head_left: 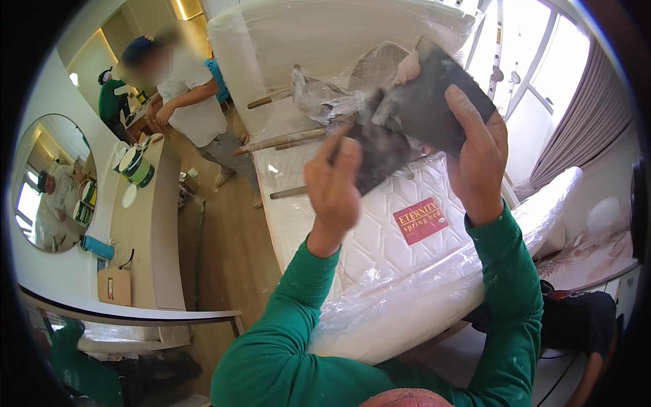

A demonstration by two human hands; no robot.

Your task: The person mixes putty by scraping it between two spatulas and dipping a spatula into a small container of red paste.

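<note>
My right hand [478, 152] grips a flat black rectangular sheet [444, 102] by its right side, thumb across its front. My left hand [336, 183], smeared by motion, is closed on a second dark flat piece [383, 152]. Blur hides whether the two pieces are joined, and I cannot make out their exact kind. Both are raised above a white quilted mattress [359, 251] wrapped in clear plastic, with a red label [417, 220] on it. Crumpled clear plastic [315, 95] lies just beyond my hands.
Wooden poles [281, 140] lie across the bed's left side. On the left counter [159, 251] stand paint buckets [137, 167] and a blue bottle [97, 247]. A person in a white shirt [193, 102] stands beyond it. Someone in dark clothing [586, 319] is low at right, near a curtain [576, 115].
</note>
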